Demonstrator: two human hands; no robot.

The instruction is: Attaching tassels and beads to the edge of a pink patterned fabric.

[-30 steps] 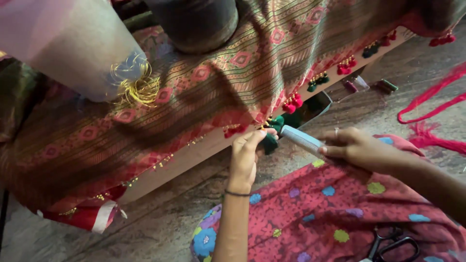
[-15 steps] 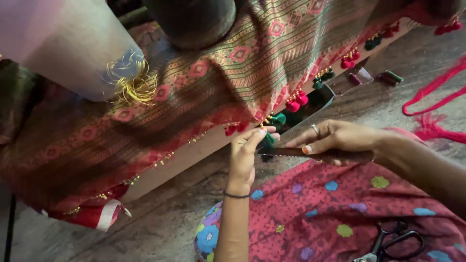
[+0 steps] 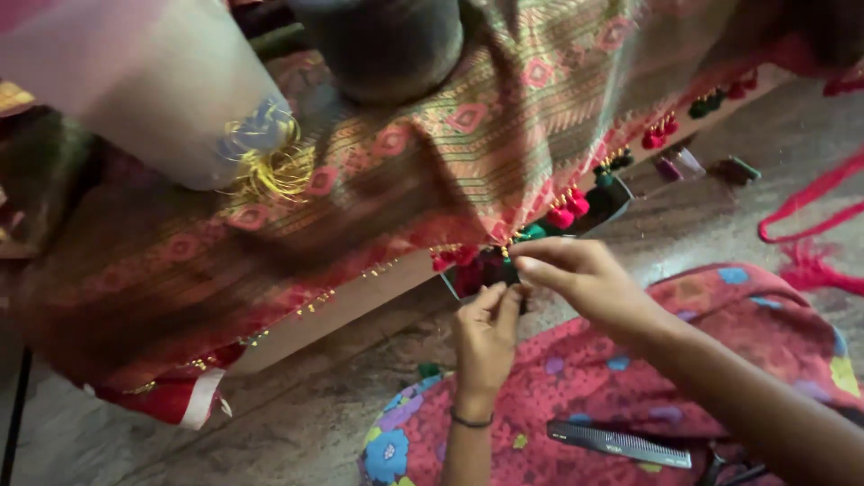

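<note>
A dark tassel (image 3: 504, 267) at the sari (image 3: 468, 153) hem is pinched between the fingertips of the right hand (image 3: 576, 274), while the left hand (image 3: 486, 333) closes on it from below (blur hides detail). The strands are best held taut and kept clear of the red tassels (image 3: 567, 211) beside. A comb (image 3: 621, 444) is left on the lap, and scissors (image 3: 720, 470) are barely seen

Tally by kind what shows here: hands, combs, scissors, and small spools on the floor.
Hands: 2, left hand and right hand
Comb: 1
Scissors: 1, only partly in view
Small spools on the floor: 2, one pale, one dark
Total: 6
</note>
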